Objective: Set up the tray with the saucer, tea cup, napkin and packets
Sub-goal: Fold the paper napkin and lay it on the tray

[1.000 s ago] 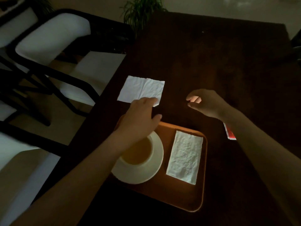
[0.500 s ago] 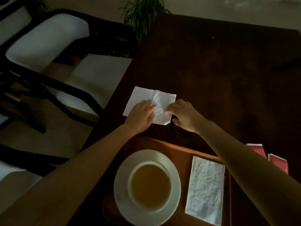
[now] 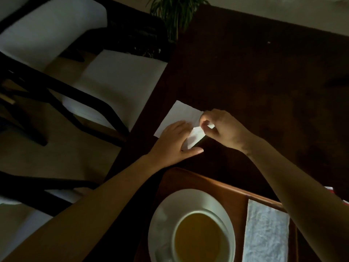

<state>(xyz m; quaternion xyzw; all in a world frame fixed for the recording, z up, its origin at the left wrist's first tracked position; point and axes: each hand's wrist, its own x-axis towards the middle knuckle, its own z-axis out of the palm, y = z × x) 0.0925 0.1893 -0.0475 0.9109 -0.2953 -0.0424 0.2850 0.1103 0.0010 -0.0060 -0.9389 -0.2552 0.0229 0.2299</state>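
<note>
Dark worktop [image 3: 255, 76] holds my tray [image 3: 234, 193] nearest, tea cup [image 3: 198, 241] on saucer [image 3: 170, 210], folded napkin [image 3: 266, 233] beside; beyond, my left hand [image 3: 170, 142] presses a second napkin [image 3: 177, 116] flat, fingers together, while right hand [image 3: 224, 129] fingers pinch its lifted corner.

The scene is dim and underexposed. The dark tabletop [image 3: 264, 72] swallows nearly all detail, its far right part close to black. The brightest patches are the white chair cushions [image 3: 117, 87] at left and the floor strip along the top edge, so the light seems to come from the upper left. The napkin [image 3: 177, 114] and saucer [image 3: 162, 220] look soft grey, without glare. Both forearms fall into shadow near the bottom edge. Straight edges bow toward the corners from the wide lens. Fine texture is soft and grainy.
</note>
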